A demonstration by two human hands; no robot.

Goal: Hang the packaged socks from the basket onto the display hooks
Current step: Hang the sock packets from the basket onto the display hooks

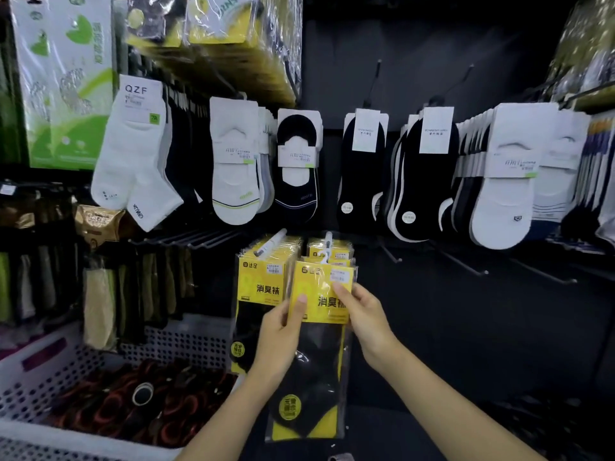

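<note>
Sock packet blurs at its top by the hook, unclear if threaded; left hand and right hand pinch its side edges

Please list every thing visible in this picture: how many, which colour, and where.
held sock pack: one, yellow card with black socks, before the lower hooks
hung sock packs: two rows, yellow, lower hooks behind it
basket: one, white, lower left
basket items: many, dark with red, inside the basket
ankle socks: one front pair, white, upper left hook
low-cut socks: several rows, white and black, middle hooks
bare hooks: several, black, lower right
green package: one, green and white, top left
left grip: one, holds the pack's left edge
right grip: one, pinches its right edge
</note>
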